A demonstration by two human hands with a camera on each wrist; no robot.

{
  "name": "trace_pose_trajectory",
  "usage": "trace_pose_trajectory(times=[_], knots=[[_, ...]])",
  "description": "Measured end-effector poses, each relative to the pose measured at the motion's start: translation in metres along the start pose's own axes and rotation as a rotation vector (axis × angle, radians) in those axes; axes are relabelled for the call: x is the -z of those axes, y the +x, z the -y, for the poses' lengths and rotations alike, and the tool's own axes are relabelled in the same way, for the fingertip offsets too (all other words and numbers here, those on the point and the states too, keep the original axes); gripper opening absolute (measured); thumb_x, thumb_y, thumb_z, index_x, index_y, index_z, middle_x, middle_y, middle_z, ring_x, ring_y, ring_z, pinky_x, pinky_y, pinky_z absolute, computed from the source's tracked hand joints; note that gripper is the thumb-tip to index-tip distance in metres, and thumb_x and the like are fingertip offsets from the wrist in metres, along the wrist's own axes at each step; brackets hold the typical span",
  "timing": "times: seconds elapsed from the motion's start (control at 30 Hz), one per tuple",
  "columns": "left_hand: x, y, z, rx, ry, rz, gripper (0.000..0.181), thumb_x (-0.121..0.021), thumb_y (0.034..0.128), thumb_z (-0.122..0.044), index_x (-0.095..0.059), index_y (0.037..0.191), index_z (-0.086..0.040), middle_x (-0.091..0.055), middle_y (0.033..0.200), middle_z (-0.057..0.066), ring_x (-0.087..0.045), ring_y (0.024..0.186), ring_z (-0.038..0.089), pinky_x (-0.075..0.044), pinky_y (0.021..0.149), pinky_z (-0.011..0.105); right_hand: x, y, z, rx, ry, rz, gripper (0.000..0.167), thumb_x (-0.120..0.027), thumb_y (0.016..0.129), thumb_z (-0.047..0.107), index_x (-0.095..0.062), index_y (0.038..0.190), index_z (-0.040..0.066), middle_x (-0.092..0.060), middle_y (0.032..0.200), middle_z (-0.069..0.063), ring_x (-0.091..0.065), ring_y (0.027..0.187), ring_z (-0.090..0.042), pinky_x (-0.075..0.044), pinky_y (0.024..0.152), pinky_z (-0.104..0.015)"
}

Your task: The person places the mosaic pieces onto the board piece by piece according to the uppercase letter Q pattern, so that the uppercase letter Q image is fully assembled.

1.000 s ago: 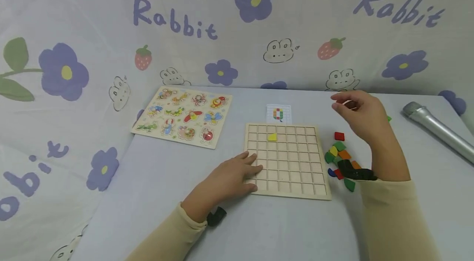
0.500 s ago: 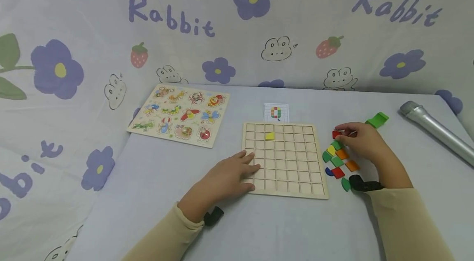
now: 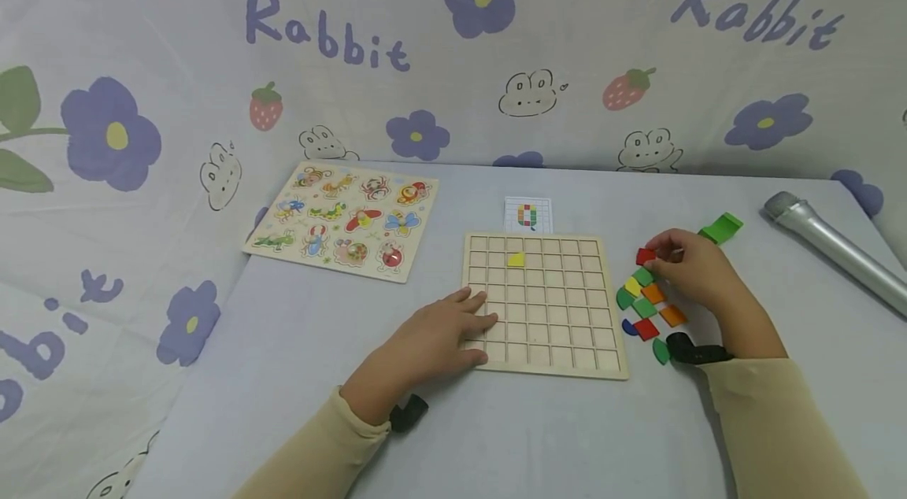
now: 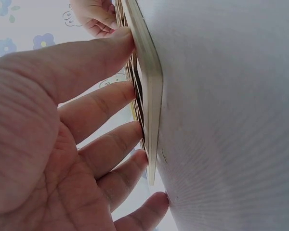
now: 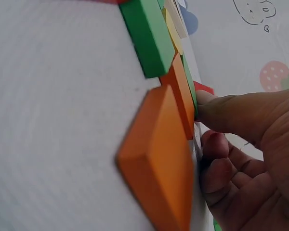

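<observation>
A wooden grid board point(image 3: 546, 310) lies on the table, with one yellow piece point(image 3: 516, 260) in a cell of its second row. My left hand point(image 3: 435, 341) rests on the board's left edge, fingers spread; the left wrist view shows the fingertips touching the rim. At the board's right, my right hand point(image 3: 697, 271) pinches a red square block point(image 3: 645, 256) between thumb and fingers. Just below it are loose blocks: a yellow block point(image 3: 633, 286), orange blocks point(image 3: 672, 316), green blocks point(image 3: 644, 308), another red block point(image 3: 646, 329) and a blue piece point(image 3: 629, 327). Behind the board lies a pattern card point(image 3: 527, 216).
An insect picture puzzle board point(image 3: 347, 219) lies at the back left. At the far right is a silver microphone point(image 3: 836, 247), and a bright green piece point(image 3: 721, 228) lies behind my right hand. A patterned cloth wall point(image 3: 453, 105) closes off the table's back.
My right hand has come down from above the table to the red block and now pinches it. The left hand stays on the board. The head view has shifted slightly.
</observation>
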State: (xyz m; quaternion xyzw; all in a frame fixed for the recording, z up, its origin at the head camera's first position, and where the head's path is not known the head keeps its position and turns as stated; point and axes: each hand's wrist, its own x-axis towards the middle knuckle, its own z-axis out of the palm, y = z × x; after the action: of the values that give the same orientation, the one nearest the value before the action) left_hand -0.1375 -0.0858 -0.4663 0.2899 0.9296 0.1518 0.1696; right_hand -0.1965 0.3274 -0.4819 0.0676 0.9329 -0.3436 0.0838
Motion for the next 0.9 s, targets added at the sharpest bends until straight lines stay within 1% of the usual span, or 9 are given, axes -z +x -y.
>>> trace_pose_trajectory(times=[0.1, 0.2, 0.27, 0.4, 0.5, 0.6, 0.67, 0.8, 0.9], knots=[[0.0, -0.001, 0.001, -0.003, 0.002, -0.003, 0.061, -0.082, 0.0985, -0.035, -0.063, 0.156, -0.025, -0.043, 0.174, 0.002, -0.032, 0.167, 0.027, -0.035, 0.132, 0.05, -0.001, 0.001, 0.001, 0.012, 0.013, -0.008, 0.032, -0.07, 0.107, 0.016, -0.061, 0.134, 0.001, -0.064, 0.129, -0.027, -0.061, 0.119, -0.045, -0.06, 0.102, -0.059], [0.001, -0.002, 0.002, -0.004, 0.002, -0.003, 0.061, -0.082, 0.0987, -0.034, -0.063, 0.156, -0.025, -0.043, 0.174, 0.002, -0.032, 0.167, 0.027, -0.035, 0.132, 0.049, -0.001, -0.001, 0.004, 0.034, -0.004, -0.03, 0.028, -0.068, 0.107, 0.016, -0.062, 0.13, 0.001, -0.066, 0.124, -0.025, -0.062, 0.111, -0.041, -0.062, 0.091, -0.046], [0.001, -0.002, 0.002, -0.008, 0.001, -0.003, 0.061, -0.082, 0.0987, -0.034, -0.063, 0.156, -0.025, -0.043, 0.174, 0.002, -0.032, 0.167, 0.027, -0.035, 0.133, 0.049, 0.002, -0.005, 0.012, 0.053, -0.02, -0.057, 0.026, -0.066, 0.108, 0.017, -0.063, 0.129, 0.002, -0.066, 0.122, -0.024, -0.061, 0.107, -0.038, -0.059, 0.084, -0.038], [0.001, -0.001, 0.001, -0.008, -0.004, 0.002, 0.061, -0.082, 0.0991, -0.035, -0.063, 0.157, -0.025, -0.042, 0.175, 0.001, -0.031, 0.167, 0.027, -0.034, 0.133, 0.049, 0.005, -0.017, 0.048, 0.105, 0.001, -0.101, 0.026, -0.065, 0.11, 0.022, -0.065, 0.13, 0.005, -0.068, 0.124, -0.022, -0.061, 0.109, -0.037, -0.057, 0.084, -0.037], [0.001, -0.001, 0.002, -0.005, 0.001, 0.001, 0.061, -0.082, 0.0991, -0.035, -0.062, 0.157, -0.025, -0.042, 0.175, 0.001, -0.031, 0.167, 0.026, -0.034, 0.133, 0.048, 0.0, -0.025, 0.084, 0.177, 0.058, -0.084, 0.025, -0.065, 0.111, 0.024, -0.067, 0.129, 0.007, -0.072, 0.122, -0.018, -0.063, 0.109, -0.033, -0.056, 0.087, -0.039], [0.001, -0.001, 0.004, 0.002, 0.0, 0.001, 0.062, -0.082, 0.0988, -0.035, -0.063, 0.156, -0.026, -0.042, 0.175, 0.001, -0.031, 0.167, 0.026, -0.034, 0.133, 0.049, -0.017, -0.024, 0.114, 0.233, 0.097, -0.035, 0.02, -0.066, 0.11, 0.021, -0.069, 0.124, 0.007, -0.074, 0.119, -0.016, -0.065, 0.104, -0.031, -0.055, 0.085, -0.038], [0.001, -0.001, 0.004, 0.007, -0.008, 0.004, 0.062, -0.082, 0.0988, -0.036, -0.063, 0.156, -0.026, -0.042, 0.175, 0.0, -0.03, 0.167, 0.025, -0.034, 0.133, 0.049, -0.034, -0.016, 0.124, 0.255, 0.112, -0.001, 0.017, -0.068, 0.109, 0.018, -0.07, 0.122, 0.007, -0.074, 0.118, -0.015, -0.065, 0.101, -0.03, -0.054, 0.085, -0.037], [0.001, 0.0, 0.004, 0.012, -0.023, 0.017, 0.061, -0.082, 0.0993, -0.036, -0.062, 0.157, -0.027, -0.041, 0.175, -0.001, -0.029, 0.168, 0.025, -0.034, 0.133, 0.05, -0.065, 0.004, 0.122, 0.261, 0.132, 0.051, 0.017, -0.068, 0.108, 0.017, -0.071, 0.121, 0.007, -0.073, 0.116, -0.014, -0.065, 0.098, -0.029, -0.053, 0.082, -0.035], [0.001, 0.0, 0.003, 0.012, -0.027, 0.021, 0.061, -0.081, 0.0995, -0.036, -0.062, 0.157, -0.027, -0.041, 0.175, -0.001, -0.029, 0.168, 0.025, -0.034, 0.133, 0.05, -0.077, 0.011, 0.115, 0.265, 0.146, 0.062, 0.017, -0.068, 0.107, 0.016, -0.071, 0.121, 0.006, -0.073, 0.113, -0.015, -0.065, 0.098, -0.029, -0.053, 0.081, -0.034]])
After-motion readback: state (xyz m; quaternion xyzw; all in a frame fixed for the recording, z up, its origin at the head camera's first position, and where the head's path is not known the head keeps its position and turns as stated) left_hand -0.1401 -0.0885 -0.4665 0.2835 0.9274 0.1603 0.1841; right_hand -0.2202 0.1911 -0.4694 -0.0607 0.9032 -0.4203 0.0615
